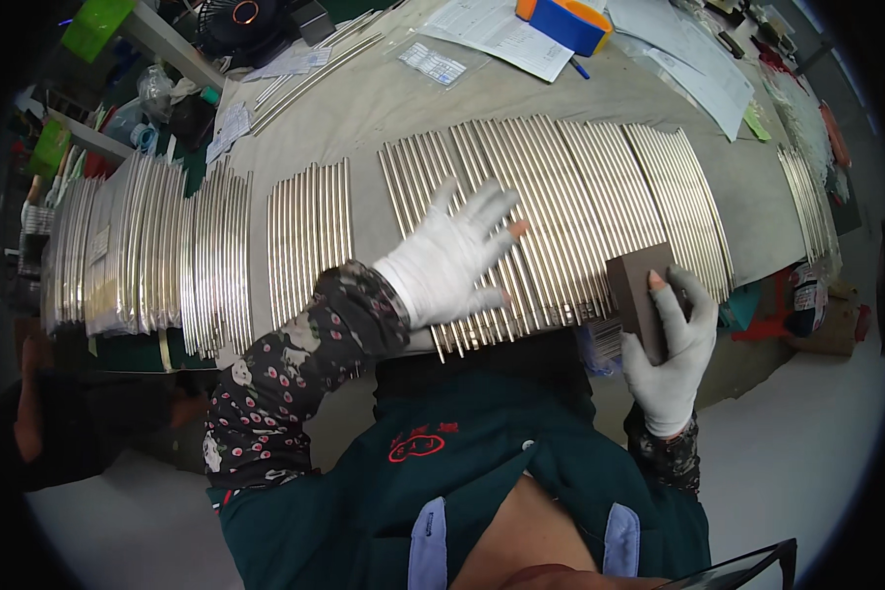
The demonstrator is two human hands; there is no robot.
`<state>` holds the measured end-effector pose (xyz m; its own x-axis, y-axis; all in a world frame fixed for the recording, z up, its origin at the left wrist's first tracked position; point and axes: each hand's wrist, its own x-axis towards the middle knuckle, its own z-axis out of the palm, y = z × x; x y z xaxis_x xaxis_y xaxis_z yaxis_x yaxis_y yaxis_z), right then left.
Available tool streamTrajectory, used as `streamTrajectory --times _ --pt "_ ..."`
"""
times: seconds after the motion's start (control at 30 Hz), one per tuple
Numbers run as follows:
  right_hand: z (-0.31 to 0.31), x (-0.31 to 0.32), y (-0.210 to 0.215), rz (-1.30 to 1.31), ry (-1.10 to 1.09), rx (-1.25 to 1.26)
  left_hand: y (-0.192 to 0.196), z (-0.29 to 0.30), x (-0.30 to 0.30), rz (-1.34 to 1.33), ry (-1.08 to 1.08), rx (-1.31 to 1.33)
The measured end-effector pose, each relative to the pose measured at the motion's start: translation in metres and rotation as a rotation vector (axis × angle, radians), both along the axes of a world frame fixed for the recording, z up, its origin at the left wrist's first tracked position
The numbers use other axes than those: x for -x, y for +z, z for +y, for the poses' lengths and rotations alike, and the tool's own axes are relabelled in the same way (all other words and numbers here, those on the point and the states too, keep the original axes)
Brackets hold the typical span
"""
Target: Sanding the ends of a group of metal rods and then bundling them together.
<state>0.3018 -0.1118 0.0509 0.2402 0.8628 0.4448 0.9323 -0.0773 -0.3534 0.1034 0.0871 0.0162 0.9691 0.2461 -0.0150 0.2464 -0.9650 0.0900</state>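
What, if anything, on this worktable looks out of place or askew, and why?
A few loose rods lie slanted near the fan, while most other rods sit side by side in rows. Below the left hand, the rod ends look uneven. Nothing looks spilled.

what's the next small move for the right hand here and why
Perhaps ease the brown block leftward along the near ends of the metal rods: the right hand grips it by that edge, the ends toward the left look uneven, and the left hand lies spread over the row, seemingly able to steady it.
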Motion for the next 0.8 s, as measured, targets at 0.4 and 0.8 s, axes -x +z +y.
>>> streamTrajectory --times 0.4,0.8 --pt "-0.006 -0.019 -0.018 0.039 -0.028 -0.070 0.023 -0.086 0.024 -0.061 -0.118 0.309" --pt "-0.003 -0.019 -0.020 0.035 -0.036 -0.045 0.004 -0.090 0.044 -0.032 -0.010 0.225"
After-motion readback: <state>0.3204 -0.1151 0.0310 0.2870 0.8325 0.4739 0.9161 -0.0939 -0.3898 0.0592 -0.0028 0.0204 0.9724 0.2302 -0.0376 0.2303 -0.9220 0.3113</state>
